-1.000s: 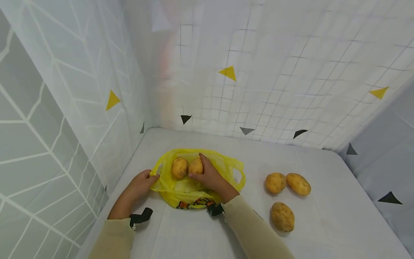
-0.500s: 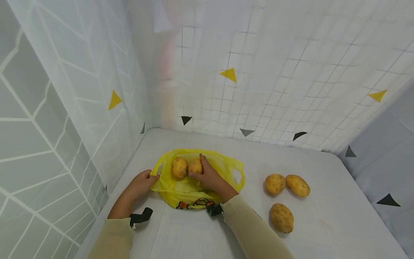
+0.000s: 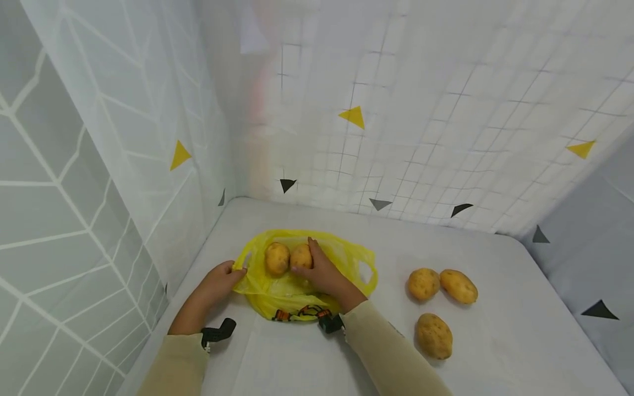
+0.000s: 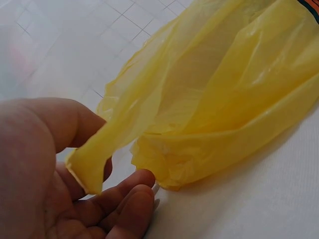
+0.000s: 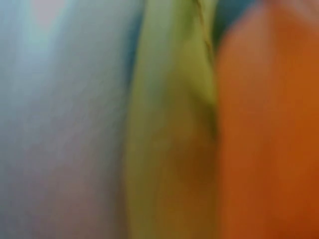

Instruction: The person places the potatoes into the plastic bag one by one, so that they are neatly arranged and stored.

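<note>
A thin yellow plastic bag [image 3: 277, 302] lies on the table with its mouth spread open. At its left side my left hand [image 3: 218, 281] pinches a bag handle, whose loop shows between thumb and fingers in the left wrist view [image 4: 124, 129]. Two potatoes sit side by side inside the bag. My right hand [image 3: 327, 273] reaches in and grips the right potato [image 3: 300, 257] between thumb and fingers. The left potato [image 3: 277, 258] touches it on the far side from my hand. The right wrist view is blurred by bag plastic [image 5: 169, 149] close to the lens.
Three more potatoes lie on the white table [image 3: 287, 363] to the right: a round one [image 3: 424, 284] against an oblong one [image 3: 458, 286], and a larger one [image 3: 433, 336] nearer me. Patterned sheets [image 3: 317, 137] stand at the back and sides.
Both hands keep their places on the bag and the potato. Only the head view has shifted slightly.
</note>
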